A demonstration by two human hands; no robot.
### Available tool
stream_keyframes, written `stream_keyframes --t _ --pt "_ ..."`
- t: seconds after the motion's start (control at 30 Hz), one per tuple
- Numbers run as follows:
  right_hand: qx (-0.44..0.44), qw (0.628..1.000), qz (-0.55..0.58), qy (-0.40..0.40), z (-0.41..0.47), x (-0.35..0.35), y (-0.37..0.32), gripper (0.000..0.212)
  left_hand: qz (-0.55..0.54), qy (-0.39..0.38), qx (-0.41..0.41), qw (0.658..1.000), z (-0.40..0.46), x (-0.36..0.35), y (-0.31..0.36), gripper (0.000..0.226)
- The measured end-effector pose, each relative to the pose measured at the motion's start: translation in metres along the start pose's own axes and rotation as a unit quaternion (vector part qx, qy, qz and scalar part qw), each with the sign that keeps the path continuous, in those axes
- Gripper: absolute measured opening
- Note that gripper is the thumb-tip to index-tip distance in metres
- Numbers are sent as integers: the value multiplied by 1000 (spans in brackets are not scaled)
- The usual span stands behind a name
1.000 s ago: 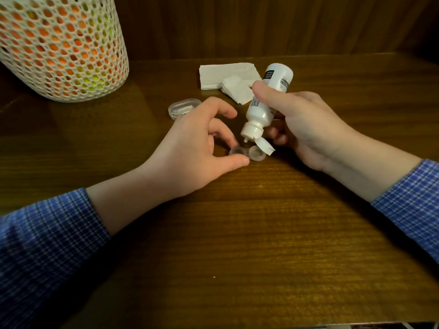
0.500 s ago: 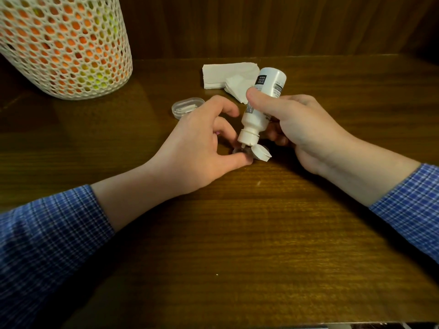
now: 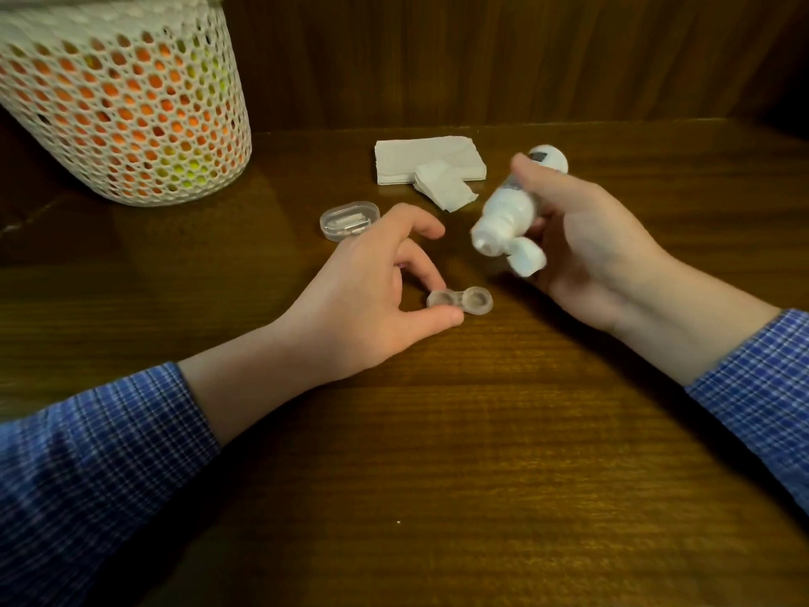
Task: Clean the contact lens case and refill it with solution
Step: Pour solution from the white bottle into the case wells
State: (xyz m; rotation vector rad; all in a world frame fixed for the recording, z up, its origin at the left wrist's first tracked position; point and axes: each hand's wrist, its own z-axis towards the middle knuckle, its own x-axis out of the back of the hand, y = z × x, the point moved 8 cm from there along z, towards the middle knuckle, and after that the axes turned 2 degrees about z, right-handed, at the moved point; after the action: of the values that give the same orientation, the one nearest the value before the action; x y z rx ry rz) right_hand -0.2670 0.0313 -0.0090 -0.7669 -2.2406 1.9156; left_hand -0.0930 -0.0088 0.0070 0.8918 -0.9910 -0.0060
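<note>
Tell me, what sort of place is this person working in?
Probably a room at home, at a dark wooden table set against wood panelling. A white mesh basket, folded tissues and a contact lens case on the table point to a personal routine rather than a workshop.

The solution bottle [image 3: 510, 208] above the lens case [image 3: 459, 301] is smeared with blur, its label unreadable; the mesh basket [image 3: 118, 102] far left of it runs off the frame.

near table [image 3: 437, 475] open | far: basket [image 3: 131, 124], tissues [image 3: 420, 159]
</note>
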Motion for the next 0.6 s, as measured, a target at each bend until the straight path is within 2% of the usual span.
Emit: stream_keyframes --t 0.13,0.37,0.5,0.6 --pt "-36 993 110 0 0 8 -1 22 11 -3 -5 1000 0 1 1 71" --pt "-85 979 184 -29 3 7 3 22 40 0 -31 999 -2 2 7 68" --pt "-117 961 249 -37 2 7 7 33 41 34 -42 998 -6 10 8 69" --pt "-129 946 294 -43 1 5 9 47 -9 90 -22 996 -7 25 1 59"
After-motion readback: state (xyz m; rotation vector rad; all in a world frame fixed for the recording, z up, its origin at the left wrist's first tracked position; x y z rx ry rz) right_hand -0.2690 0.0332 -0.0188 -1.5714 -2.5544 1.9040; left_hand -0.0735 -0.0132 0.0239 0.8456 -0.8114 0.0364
